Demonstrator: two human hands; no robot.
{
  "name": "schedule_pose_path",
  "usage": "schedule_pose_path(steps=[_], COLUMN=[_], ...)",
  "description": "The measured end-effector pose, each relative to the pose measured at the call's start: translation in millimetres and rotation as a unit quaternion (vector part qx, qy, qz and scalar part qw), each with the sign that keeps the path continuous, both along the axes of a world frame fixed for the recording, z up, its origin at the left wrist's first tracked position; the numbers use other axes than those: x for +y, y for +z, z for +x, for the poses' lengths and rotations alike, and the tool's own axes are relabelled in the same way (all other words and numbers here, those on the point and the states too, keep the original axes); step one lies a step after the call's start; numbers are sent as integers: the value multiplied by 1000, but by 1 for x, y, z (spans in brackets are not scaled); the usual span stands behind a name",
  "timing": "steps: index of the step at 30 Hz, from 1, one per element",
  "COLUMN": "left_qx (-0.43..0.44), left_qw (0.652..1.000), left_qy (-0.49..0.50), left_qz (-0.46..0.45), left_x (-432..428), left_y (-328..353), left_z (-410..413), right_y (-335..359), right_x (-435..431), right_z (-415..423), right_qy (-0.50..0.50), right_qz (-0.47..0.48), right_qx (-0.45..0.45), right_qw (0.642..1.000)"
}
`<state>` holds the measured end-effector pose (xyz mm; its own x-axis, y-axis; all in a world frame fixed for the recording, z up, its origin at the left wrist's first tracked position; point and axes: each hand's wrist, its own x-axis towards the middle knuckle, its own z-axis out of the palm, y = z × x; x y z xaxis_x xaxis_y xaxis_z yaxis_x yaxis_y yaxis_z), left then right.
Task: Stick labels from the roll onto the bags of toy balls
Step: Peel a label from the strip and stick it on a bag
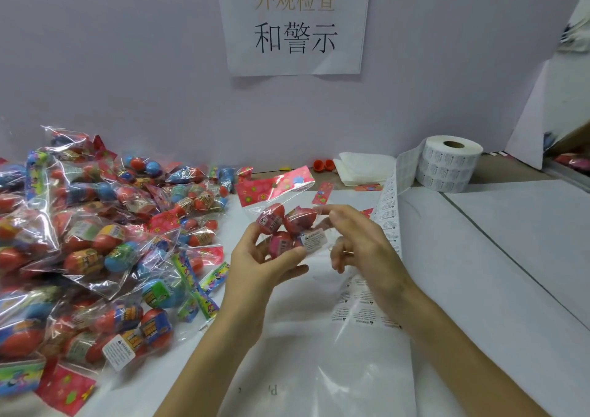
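left hand [255,257]: curled round the bag of toy balls [281,221], holding it up off the table [510,257]
right hand [357,244]: fingers loose, mostly straight, tips at the bag's right edge
label [316,240]: white one stuck low on the bag's front
label roll [447,164]: back right, strip [388,212] trailing under the right hand
pile of bags [89,241]: heaped on the left

Clear bag [289,213] with red flowered header [274,186], white label roll [447,164], lilac wall [127,65]

Print on the label roll [447,167] is unreadably small — the bag pile [79,241] is cut off left.
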<state>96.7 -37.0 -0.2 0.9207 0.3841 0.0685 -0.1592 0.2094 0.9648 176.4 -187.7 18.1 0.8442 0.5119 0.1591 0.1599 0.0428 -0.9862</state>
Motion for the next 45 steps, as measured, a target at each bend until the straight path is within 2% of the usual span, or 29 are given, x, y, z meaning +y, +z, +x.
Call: schedule_pose_path(steps=[4,7,12,18,21,25,27,29,31,33,35,36,39,43,45], left_qx=[0,-1,5,28,-19,-77,-80,-70,-54,-9,64,87,60,-45,-95], left_qw=[999,999,994,995,999,986,978,975,982,998,994,990,996,994,980], left_qy=[-27,-35,-34,-41,1,50,58,71,70,44,-21,-50,-69,40,85], left_qz=[-17,-32,-100,-88,-31,138,183,196,164,45,-86,-98,8,92,151], left_x=[-1,-4,-1,2,4,0,0,0,0,3,5,5,1,0,1], left_y=[3,4,6,6,2,3,3,3,4,4,7,7,5,0,3], left_z=[-2,-3,-5,-5,-3,-2,-3,-4,-4,-2,-1,-2,-3,-2,-3], right_y=[-4,-5,-5,-4,-6,-2,0,-2,-4,-5,-5,-4,-2,-4,-4], right_x=[2,2,2,2,3,0,-5,-6,-5,-4,-6,-7,-9,-6,-4], right_z=[-2,-2,-2,-3,0,7,12,12,12,11,13,13,15,15,14], right_qy=[-7,-16,30,10,-31,8,22,17,-17,-59,-86,-92,-66,-81,-94], right_qz=[-39,-30,-34,-40,-18,74,106,103,109,124,122,115,128,102,71], right_qx=[-53,-46,-69,-67,21,204,230,190,144,106,64,48,21,3,52], right_qw=[998,998,997,997,999,976,967,976,983,985,987,988,989,991,992])
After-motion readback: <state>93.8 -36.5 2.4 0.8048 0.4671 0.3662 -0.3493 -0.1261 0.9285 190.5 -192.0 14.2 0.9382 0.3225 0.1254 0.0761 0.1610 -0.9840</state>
